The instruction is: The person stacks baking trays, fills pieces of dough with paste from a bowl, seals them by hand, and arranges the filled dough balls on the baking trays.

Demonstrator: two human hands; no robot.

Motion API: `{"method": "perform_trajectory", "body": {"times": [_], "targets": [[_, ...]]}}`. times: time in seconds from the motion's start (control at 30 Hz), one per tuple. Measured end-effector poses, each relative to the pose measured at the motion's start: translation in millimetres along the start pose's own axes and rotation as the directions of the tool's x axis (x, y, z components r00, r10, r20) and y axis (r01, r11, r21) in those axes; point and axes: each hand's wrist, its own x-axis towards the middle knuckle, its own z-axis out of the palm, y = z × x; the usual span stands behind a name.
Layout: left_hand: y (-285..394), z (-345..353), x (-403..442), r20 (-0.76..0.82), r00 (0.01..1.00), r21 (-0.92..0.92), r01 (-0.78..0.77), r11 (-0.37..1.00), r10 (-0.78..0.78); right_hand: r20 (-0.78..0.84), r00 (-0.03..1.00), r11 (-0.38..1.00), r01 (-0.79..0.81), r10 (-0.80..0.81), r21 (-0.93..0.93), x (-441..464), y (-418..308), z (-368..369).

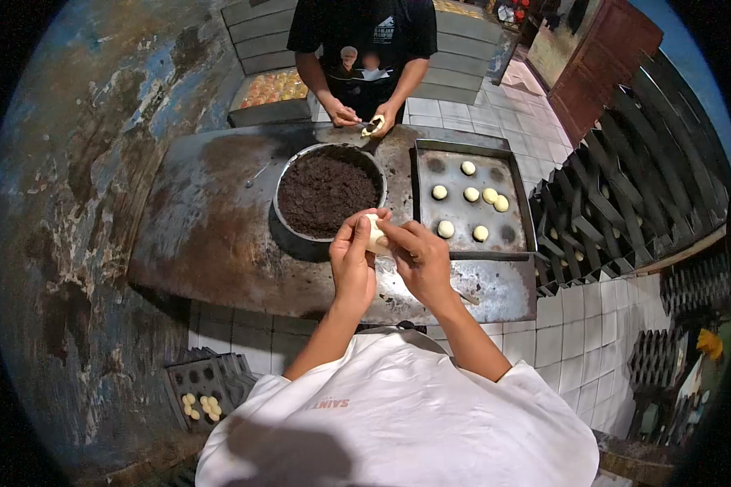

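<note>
Pale dough piece (374, 234): up in the person's two hands, over the table, beside the near right rim of the bowl. Left hand (353, 258) grips it between thumb and fingers; right hand (419, 258) has thumb and fingers closed in on its other side.

Writing: the person's white shirt (406, 414) has small orange-red letters, upside down from here, looks like "SAINT". The black shirt (361, 32) of the co-worker opposite carries a white emblem with lettering, too small to read surely, plus a printed picture below. Co-worker's hands (386, 118) hold pale dough with dark filling.

Surface: metal table (203, 235), stained brown and grey, scuffed, crumbs near the right side. On it a round metal bowl (278, 199) of dark crumbly filling (329, 191), and a square tray (463, 213) with seven pale balls (468, 168).

Room: peeling blue-brown wall (65, 243) left, white floor tiles (573, 337), dark trays stacked (617, 195) right, reddish-brown door (601, 61) behind, grey crates (264, 36) at back.
</note>
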Motion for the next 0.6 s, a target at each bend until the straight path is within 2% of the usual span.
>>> {"method": "perform_trajectory", "body": {"times": [0.03,0.07,0.1,0.13,0.2,0.23,0.27,0.3,0.33,0.37,0.43,0.47,0.5,0.6], "targets": [[3.0,0.3,-0.5,0.048,0.998,0.008,-0.052,0.999,0.052,0.044,0.998,0.997,-0.036,0.039,-0.070,-2.0,4.1,4.1],[2.2,-5.1,0.5,0.108,0.988,0.087,-0.116,0.989,0.106,-0.008,1.000,0.996,-0.017,0.017,-0.082,0.3,8.7,9.3],[7.1,-7.1,-0.1,0.112,0.989,0.086,-0.108,0.990,0.098,-0.013,1.000,0.996,-0.024,0.023,-0.087,5.8,5.5,10.4],[14.1,-7.9,-0.4,0.214,0.972,0.101,-0.117,0.988,0.093,-0.113,0.992,0.997,0.049,-0.056,-0.066,12.1,0.6,10.1],[21.7,-14.0,2.2,0.398,0.915,0.089,-0.102,0.991,0.059,-0.245,0.969,0.992,0.002,0.029,0.127,21.4,-15.2,13.6],[22.8,-16.2,2.7,0.405,0.913,0.087,-0.093,0.992,0.050,-0.252,0.967,0.993,-0.003,0.034,0.120,18.8,-13.8,14.7],[24.1,-17.6,2.7,0.439,0.897,0.079,-0.093,0.993,0.049,-0.088,0.973,0.920,-0.169,0.213,0.353,14.9,-9.5,14.2],[25.9,-17.2,2.1,0.472,0.880,0.069,-0.092,0.993,0.048,0.111,0.933,0.770,-0.346,0.342,0.536,12.6,-9.0,13.4],[28.5,-13.1,-0.8,0.349,0.937,0.001,0.032,0.999,-0.030,0.108,0.932,0.792,-0.352,0.346,0.498,10.6,-12.6,11.6],[28.1,-15.5,-1.2,0.354,0.935,-0.002,0.041,0.999,-0.038,0.102,0.930,0.794,-0.355,0.353,0.494,8.7,-14.9,14.9],[23.5,-25.0,-0.4,0.131,0.977,-0.040,0.177,0.983,-0.170,-0.092,0.946,0.910,-0.267,0.310,0.317,5.8,-18.1,23.4],[15.8,-41.1,3.0,0.069,0.971,-0.026,0.232,0.972,-0.230,-0.048,0.987,0.980,-0.147,0.155,0.134,2.5,-2.8,24.5],[14.3,-46.7,4.1,0.067,0.970,-0.026,0.237,0.971,-0.235,-0.048,0.986,0.979,-0.153,0.160,0.133,1.0,-5.3,27.8],[11.5,-54.7,0.8,-0.011,0.975,0.024,0.224,0.974,-0.224,-0.030,0.999,0.988,0.028,-0.033,-0.151,-10.4,-10.9,38.0]]}}
